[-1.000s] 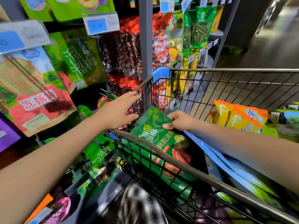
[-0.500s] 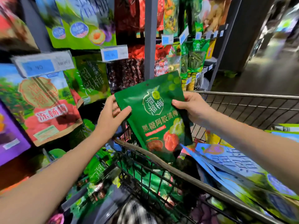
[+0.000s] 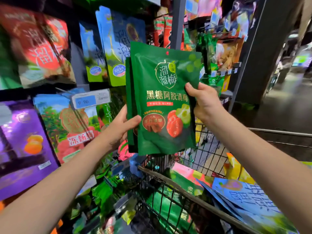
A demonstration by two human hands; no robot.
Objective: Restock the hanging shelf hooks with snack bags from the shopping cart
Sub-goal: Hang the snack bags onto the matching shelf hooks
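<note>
Up from just above the cart 0.5 s ago, the green snack bags [image 3: 162,98] now stand upright at chest height in front of the hanging display, and the view has tilted upward with them. Largest in view is the shelf wall [image 3: 178,22] at left and centre, crowded with hanging red, blue and purple pouches, blurred at the edges. Below it, the shopping cart [image 3: 185,194] takes up the lower right, with blue bags [image 3: 244,196] and more green ones lying inside. The held bags form a stack of at least 2, judging by the edges showing on its left side. The left hand [image 3: 121,127] grips the stack's lower left edge, thumb across the front. The right hand [image 3: 204,102] pinches the right edge at mid-height. A blue price tag [image 3: 91,99] sits left of the bags.
</note>
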